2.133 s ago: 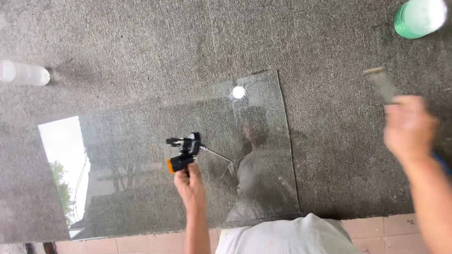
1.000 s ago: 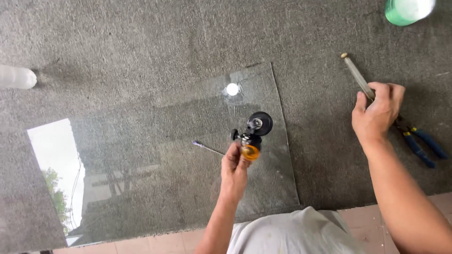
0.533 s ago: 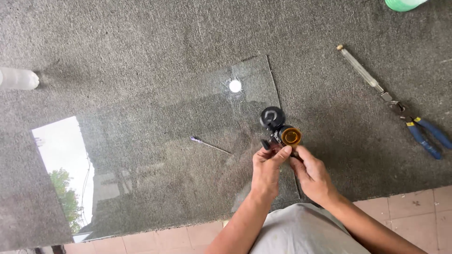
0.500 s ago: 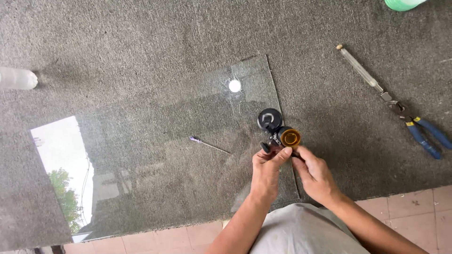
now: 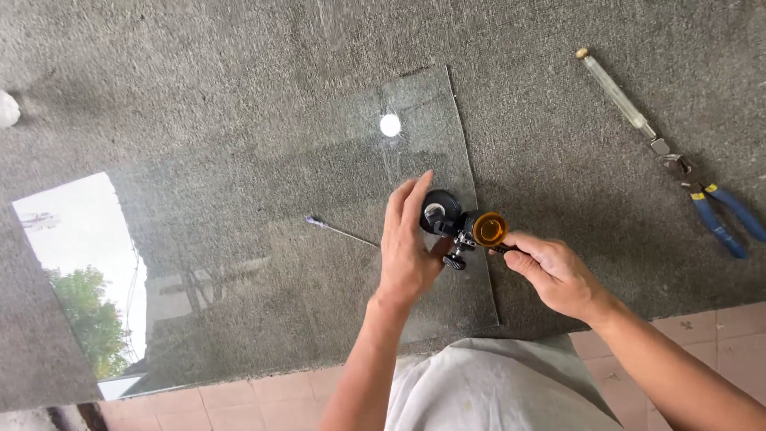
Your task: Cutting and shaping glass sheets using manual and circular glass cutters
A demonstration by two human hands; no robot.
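Note:
A large clear glass sheet (image 5: 263, 239) lies flat on a grey carpeted surface (image 5: 239, 64). Near the sheet's right edge sits a circle glass cutter (image 5: 459, 227) with a black suction cup, an orange knob and a thin metal arm (image 5: 341, 231) reaching left across the glass. My left hand (image 5: 407, 243) presses on the suction cup from the left. My right hand (image 5: 550, 271) grips the cutter's small lever just below the orange knob.
Blue-handled pliers (image 5: 714, 211) and a long pencil-type glass cutter (image 5: 618, 96) lie on the carpet at the right. A white object (image 5: 6, 108) pokes in at the left edge. Tiled floor (image 5: 718, 319) runs along the near side.
My left hand carried the circle cutter rightward across the glass to its right edge. My right hand left the tools at the right and came over to the cutter.

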